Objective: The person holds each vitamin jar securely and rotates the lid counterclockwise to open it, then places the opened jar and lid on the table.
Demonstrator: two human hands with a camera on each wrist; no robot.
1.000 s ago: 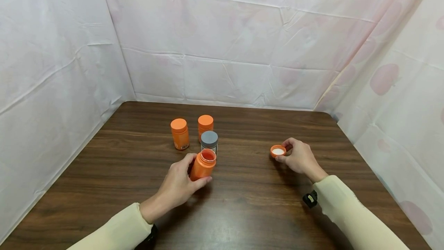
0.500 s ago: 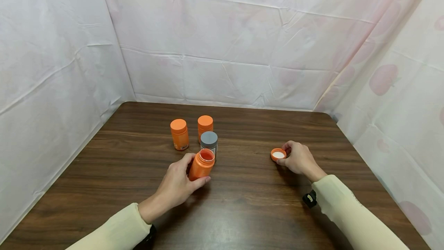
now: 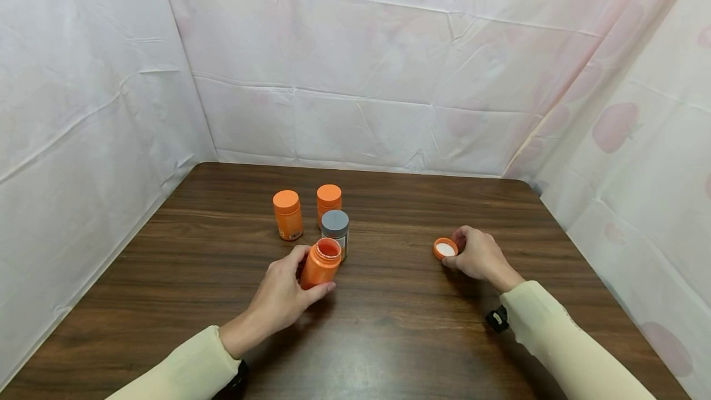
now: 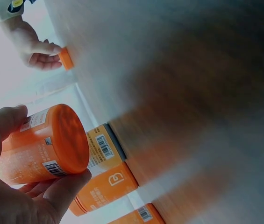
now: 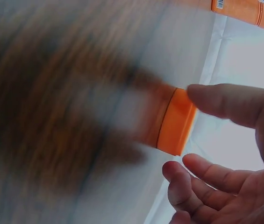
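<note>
In the head view my left hand (image 3: 274,298) grips an uncapped orange bottle (image 3: 319,267), its mouth tilted up and rightward. The left wrist view shows thumb and fingers around that bottle (image 4: 47,144), its base facing the camera side. An orange cap (image 3: 437,256) with a white inside lies face up on the table at the right. My right hand (image 3: 482,255) is beside it. In the right wrist view the thumb touches one edge of the cap (image 5: 176,122), while the other fingers, slightly bent, are just off its opposite edge.
A grey-lidded bottle (image 3: 335,225) stands right behind the held bottle. Two capped orange bottles (image 3: 287,218) (image 3: 329,199) stand farther back. Pale patterned sheeting (image 3: 366,66) surrounds the dark wooden table (image 3: 389,326) at the back and sides.
The cap has come down slightly toward me onto the table, and my right fingers have loosened around it. My left hand has shifted a little leftward with the uncapped bottle.
</note>
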